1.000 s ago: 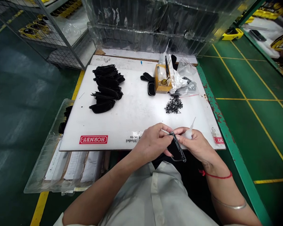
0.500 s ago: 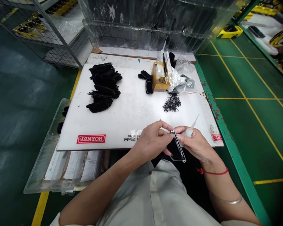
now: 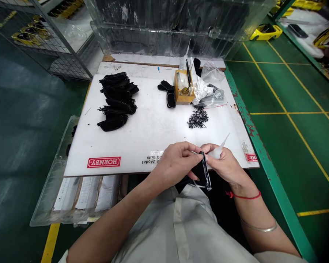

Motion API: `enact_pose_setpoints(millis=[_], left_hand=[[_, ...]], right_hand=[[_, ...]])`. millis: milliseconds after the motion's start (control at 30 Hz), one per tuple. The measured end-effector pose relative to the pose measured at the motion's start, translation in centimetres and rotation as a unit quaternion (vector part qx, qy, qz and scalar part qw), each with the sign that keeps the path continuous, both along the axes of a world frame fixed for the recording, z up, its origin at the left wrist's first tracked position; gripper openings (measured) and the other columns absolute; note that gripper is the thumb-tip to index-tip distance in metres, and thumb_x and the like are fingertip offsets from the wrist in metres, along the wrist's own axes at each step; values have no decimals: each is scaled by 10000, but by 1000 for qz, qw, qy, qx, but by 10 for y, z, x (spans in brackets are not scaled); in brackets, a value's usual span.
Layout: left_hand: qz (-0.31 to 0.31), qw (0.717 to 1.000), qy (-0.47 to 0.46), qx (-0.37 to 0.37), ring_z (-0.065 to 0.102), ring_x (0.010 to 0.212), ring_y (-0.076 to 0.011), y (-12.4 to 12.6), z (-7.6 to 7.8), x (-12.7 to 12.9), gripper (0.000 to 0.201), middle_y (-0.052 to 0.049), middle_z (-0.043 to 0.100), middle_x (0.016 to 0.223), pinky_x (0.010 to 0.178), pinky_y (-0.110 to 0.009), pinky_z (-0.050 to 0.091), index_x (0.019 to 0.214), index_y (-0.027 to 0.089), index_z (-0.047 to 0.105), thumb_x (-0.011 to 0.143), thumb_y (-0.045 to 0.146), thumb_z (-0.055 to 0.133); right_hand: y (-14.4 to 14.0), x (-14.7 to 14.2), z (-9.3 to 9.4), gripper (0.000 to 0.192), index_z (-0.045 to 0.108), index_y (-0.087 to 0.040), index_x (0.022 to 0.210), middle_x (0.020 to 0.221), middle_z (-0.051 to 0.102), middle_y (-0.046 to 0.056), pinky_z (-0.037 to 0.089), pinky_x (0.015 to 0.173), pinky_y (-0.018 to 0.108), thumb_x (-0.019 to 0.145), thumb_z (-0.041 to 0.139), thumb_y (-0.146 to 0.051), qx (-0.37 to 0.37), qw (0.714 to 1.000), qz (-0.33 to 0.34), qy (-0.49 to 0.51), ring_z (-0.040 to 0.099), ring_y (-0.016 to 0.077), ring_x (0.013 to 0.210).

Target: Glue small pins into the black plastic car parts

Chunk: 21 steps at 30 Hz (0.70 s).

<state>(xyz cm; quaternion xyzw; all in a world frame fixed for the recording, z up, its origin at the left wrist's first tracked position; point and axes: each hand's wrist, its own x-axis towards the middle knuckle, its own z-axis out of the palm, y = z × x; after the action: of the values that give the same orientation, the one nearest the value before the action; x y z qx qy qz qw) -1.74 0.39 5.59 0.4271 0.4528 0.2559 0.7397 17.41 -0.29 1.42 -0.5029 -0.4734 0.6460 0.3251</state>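
Note:
Over the table's front edge, my left hand (image 3: 178, 160) pinches a thin black plastic part (image 3: 206, 173) with a shiny rim, held edge-on. My right hand (image 3: 224, 164) is closed around a small white squeeze bottle (image 3: 216, 152) whose long nozzle points up and to the right. Its thumb and fingertips also meet the upper end of the black part. Beyond the hands lies a heap of tiny black pins (image 3: 197, 117). Stacked black parts (image 3: 117, 96) of a similar look lie at the left of the white board.
A small yellow wooden box (image 3: 184, 87) holds a jar and a dark tool, beside crumpled tissue and a plastic bag (image 3: 215, 98). Black pieces (image 3: 170, 98) lie left of the box. A clear bin (image 3: 44, 204) stands low at left. Wire shelving (image 3: 57, 40) rises behind it.
The black part stands slightly more upright between my hands. My right hand and the bottle have shifted a little left; the whole view has also moved slightly.

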Motion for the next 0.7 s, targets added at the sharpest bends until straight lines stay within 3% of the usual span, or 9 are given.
enact_pose_setpoints(millis=[200, 367, 500, 700], left_hand=[[20, 1000, -4, 11, 588, 431, -63, -1, -6, 1, 155, -10, 648, 773, 390, -148, 473, 912, 166, 627, 808, 277, 596], [44, 999, -14, 22, 581, 492, -63, -3, -10, 3, 132, -12, 639, 765, 415, -160, 510, 890, 161, 634, 800, 250, 596], [55, 998, -10, 16, 575, 494, -64, -3, -13, 5, 136, -8, 636, 750, 412, -160, 504, 891, 157, 629, 797, 246, 589], [65, 998, 13, -3, 536, 452, -50, -2, -9, 8, 110, 1, 624, 716, 392, -157, 478, 856, 148, 625, 778, 206, 575]], right_hand=[[0, -4, 7, 209, 634, -176, 788, 623, 590, -23, 442, 500, 168, 750, 705, -369, 32, 997, -23, -70, 519, 70, 532], [-14, -5, 14, 222, 657, -203, 937, 659, 632, -11, 498, 530, 197, 794, 658, -373, 64, 988, -92, -105, 574, 96, 563], [-28, -10, 19, 228, 671, -218, 1000, 691, 661, -2, 516, 550, 206, 815, 633, -345, 112, 971, -107, -183, 602, 105, 587], [-36, -16, 19, 204, 682, -255, 1014, 965, 679, 25, 537, 724, 278, 823, 613, -282, 232, 932, -100, -259, 639, 141, 779]])
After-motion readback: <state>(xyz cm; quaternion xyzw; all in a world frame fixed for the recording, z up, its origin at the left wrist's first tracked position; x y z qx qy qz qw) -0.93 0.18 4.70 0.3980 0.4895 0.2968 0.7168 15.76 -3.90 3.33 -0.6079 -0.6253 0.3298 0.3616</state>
